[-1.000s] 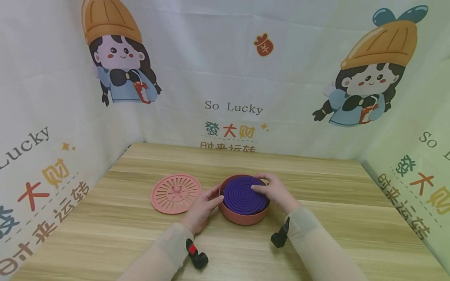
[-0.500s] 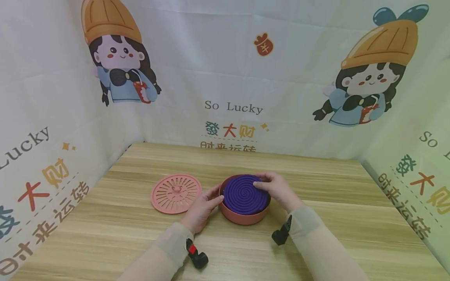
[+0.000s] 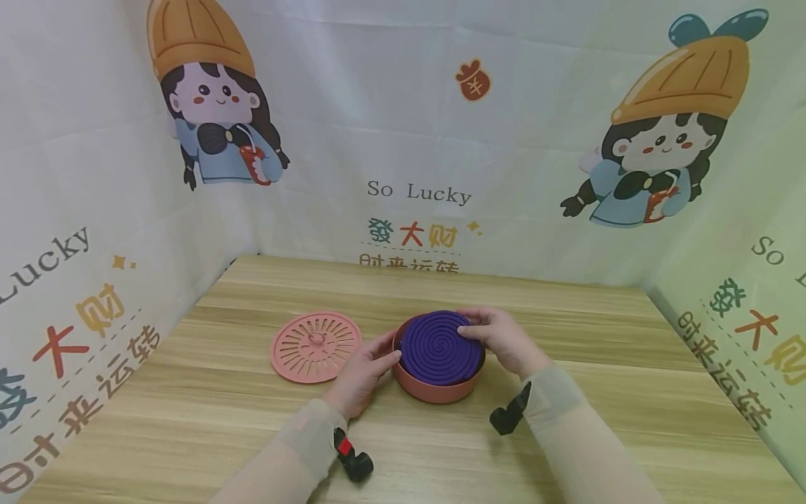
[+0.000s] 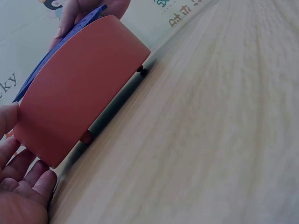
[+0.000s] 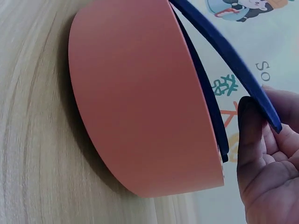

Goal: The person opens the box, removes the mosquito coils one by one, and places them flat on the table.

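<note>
A round pink box (image 3: 436, 393) stands on the table, with a purple spiral mosquito coil (image 3: 441, 350) at its mouth. My left hand (image 3: 359, 378) holds the box's left side, thumb at the rim and fingers lower on the wall. On the far right, my right hand (image 3: 506, 343) pinches the coil's edge between thumb and fingers. The right wrist view shows this coil (image 5: 233, 58) tilted, its pinched edge raised above the rim. Beneath it, another dark edge (image 5: 208, 100) sticks out of the box (image 5: 140, 102). The inside of the box is hidden.
A pink slotted lid (image 3: 317, 341) with a small knob lies flat on the wooden table (image 3: 567, 322), left of the box and close to my left hand. Printed cloth walls (image 3: 415, 105) enclose the table's back and sides.
My right hand has shifted slightly right and away, and the coil's far right edge has risen a little with it. My left hand, the box and the lid have stayed in place.
</note>
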A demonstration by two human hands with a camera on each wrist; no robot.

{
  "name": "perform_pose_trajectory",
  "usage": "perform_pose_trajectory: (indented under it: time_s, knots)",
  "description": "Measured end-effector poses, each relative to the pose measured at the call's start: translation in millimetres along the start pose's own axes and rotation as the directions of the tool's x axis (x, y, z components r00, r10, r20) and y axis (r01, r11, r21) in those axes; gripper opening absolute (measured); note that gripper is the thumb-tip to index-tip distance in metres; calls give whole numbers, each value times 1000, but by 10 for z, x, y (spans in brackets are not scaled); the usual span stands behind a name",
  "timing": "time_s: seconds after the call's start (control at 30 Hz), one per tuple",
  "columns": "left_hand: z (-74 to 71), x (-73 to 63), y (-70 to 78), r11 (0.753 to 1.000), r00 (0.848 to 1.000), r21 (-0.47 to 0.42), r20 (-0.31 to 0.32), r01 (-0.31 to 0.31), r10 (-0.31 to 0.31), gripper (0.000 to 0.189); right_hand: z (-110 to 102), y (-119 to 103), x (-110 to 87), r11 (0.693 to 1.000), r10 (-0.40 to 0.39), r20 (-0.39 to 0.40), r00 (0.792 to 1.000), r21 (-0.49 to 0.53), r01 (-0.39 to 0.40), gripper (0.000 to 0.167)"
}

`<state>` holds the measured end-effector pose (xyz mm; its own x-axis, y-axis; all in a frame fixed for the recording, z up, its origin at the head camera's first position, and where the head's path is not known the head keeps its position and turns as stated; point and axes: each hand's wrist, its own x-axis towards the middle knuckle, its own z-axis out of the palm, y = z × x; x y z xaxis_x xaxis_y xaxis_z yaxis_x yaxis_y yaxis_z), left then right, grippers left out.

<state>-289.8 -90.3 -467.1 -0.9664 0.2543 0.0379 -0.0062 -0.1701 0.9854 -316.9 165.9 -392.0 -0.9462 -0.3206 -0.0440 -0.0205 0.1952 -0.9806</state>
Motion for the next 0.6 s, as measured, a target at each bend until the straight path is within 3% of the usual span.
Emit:
perform_pose_trajectory:
  time_s: [0.6]
  knots:
    - [-2,-5,10,1000,1000,7,10,-1,1,51,-66,-5,-46,995,35,94,995,94,-44,51]
